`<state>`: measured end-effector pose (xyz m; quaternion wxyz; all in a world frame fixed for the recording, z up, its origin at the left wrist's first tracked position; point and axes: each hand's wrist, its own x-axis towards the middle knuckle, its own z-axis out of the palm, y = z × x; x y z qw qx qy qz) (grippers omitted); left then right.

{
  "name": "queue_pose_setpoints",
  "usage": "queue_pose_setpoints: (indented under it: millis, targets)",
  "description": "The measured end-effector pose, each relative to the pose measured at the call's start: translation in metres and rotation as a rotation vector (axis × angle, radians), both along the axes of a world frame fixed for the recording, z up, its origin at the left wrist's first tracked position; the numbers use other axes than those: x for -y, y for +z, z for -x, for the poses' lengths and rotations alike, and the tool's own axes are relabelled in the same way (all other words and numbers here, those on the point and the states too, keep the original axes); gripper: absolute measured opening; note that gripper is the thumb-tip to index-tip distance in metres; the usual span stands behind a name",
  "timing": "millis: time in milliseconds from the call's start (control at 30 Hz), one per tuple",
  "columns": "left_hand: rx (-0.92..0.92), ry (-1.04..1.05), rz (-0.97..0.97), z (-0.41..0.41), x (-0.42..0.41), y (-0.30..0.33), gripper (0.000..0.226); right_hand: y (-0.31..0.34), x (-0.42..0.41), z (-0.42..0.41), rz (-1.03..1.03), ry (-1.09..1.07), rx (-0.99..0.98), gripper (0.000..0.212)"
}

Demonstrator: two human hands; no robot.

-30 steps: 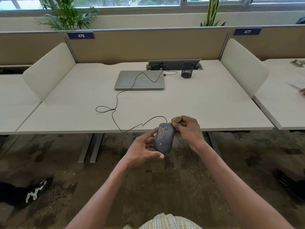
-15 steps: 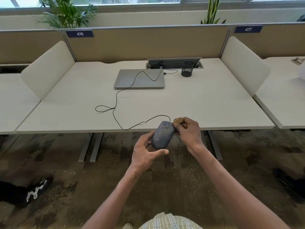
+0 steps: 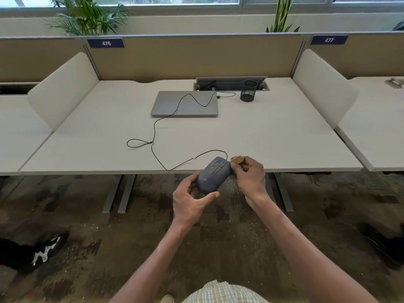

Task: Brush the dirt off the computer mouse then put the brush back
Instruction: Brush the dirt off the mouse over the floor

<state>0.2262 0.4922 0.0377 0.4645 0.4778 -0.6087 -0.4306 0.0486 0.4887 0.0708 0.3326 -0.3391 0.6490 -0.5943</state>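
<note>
Mouse: the dark blue-grey computer mouse (image 3: 214, 174) is held in the air just past the near edge of the table (image 3: 273, 136), tilted, with pale specks of dirt on its top.
Left hand: the left hand (image 3: 190, 201) cradles the mouse's rear end, thumb curled under its near side and fingers wrapped along the far side.
Right hand: the right hand (image 3: 249, 177) pinches a small wooden-handled brush (image 3: 237, 159) and holds it against the mouse's front right edge; the bristles are hidden from view.
Cable: a thin black cable (image 3: 153, 143) runs from the mouse's nose across the table, loops once, and crosses the lid of the closed grey laptop (image 3: 185, 103).
Pen cup: a black mesh cup (image 3: 248, 90) stands to the right of the laptop, beside the open cable tray (image 3: 229, 83).
Floor: a black-and-white shoe (image 3: 43, 251) shows at the lower left.
</note>
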Motion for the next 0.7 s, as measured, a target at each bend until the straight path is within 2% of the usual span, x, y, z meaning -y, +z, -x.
queue_pose_setpoints:
  millis: [233, 367, 533, 700]
  targets:
    - [-0.041, 0.017, 0.010, -0.005, 0.001, 0.005, 0.070, 0.008, -0.007, -0.002, 0.002, 0.004, 0.025, 0.013]
    - [-0.059, 0.005, 0.006, -0.005, 0.002, 0.008, 0.067, 0.008, -0.008, 0.002, -0.029, 0.006, -0.030, 0.012]
    - [-0.050, -0.018, 0.011, -0.007, 0.001, 0.010, 0.069, 0.014, -0.013, 0.008, -0.067, -0.035, -0.322, 0.006]
    - [-0.023, -0.041, 0.011, -0.009, -0.001, 0.006, 0.073, 0.019, -0.018, 0.020, -0.022, -0.036, -0.598, 0.011]
